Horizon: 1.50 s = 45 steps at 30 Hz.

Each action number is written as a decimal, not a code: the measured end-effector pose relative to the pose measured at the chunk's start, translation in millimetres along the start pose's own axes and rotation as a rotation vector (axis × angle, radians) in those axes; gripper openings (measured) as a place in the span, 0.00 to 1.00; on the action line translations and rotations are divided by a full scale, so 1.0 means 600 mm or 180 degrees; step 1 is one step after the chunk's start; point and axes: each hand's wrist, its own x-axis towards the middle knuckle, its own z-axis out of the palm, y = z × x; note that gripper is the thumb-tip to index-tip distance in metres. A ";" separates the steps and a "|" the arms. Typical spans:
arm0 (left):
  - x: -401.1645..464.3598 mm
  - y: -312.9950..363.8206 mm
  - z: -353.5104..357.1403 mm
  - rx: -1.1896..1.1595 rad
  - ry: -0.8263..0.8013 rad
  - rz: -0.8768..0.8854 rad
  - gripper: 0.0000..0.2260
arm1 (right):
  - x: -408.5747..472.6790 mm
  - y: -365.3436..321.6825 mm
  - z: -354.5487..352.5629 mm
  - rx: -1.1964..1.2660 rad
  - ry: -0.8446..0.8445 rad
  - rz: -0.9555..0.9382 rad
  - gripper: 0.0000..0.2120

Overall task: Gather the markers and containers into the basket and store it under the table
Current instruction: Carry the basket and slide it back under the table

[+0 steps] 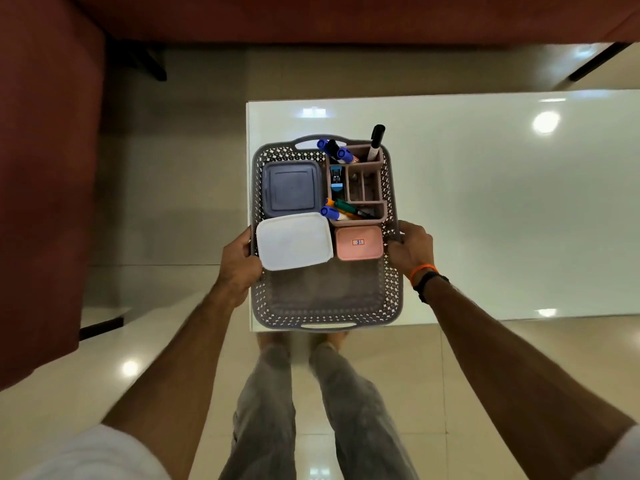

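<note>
The basket (323, 299) sits on the table (485, 202), loaded with containers and markers. The left hand (240, 261) and right hand (410, 247) each have a grip clenched on its opposite side rims.

Single head-worn, wide-angle view, looking steeply down and forward from above the person's own arms. It is taking in the near left corner of the table (485, 202), the floor (467, 375) and the person's legs (311, 410) directly below, at arm's length.
</note>
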 end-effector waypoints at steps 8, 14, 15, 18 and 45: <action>-0.148 -0.022 -0.057 0.0168 -0.0021 0.0195 0.27 | -0.161 0.010 -0.014 0.0051 0.0128 -0.0081 0.10; -0.275 -0.072 -0.108 0.0290 0.0007 0.0312 0.25 | -0.301 0.042 -0.006 0.0003 0.0207 -0.0243 0.10; -0.295 -0.079 -0.114 0.0272 0.0010 0.0317 0.25 | -0.321 0.048 -0.005 -0.0002 0.0211 -0.0250 0.10; -0.354 -0.105 -0.127 0.0320 0.0086 0.0340 0.24 | -0.381 0.069 -0.002 -0.0035 0.0238 -0.0234 0.11; -0.504 -0.502 0.016 0.0279 -0.0029 0.0164 0.24 | -0.519 0.480 0.105 -0.0017 0.0150 -0.0386 0.11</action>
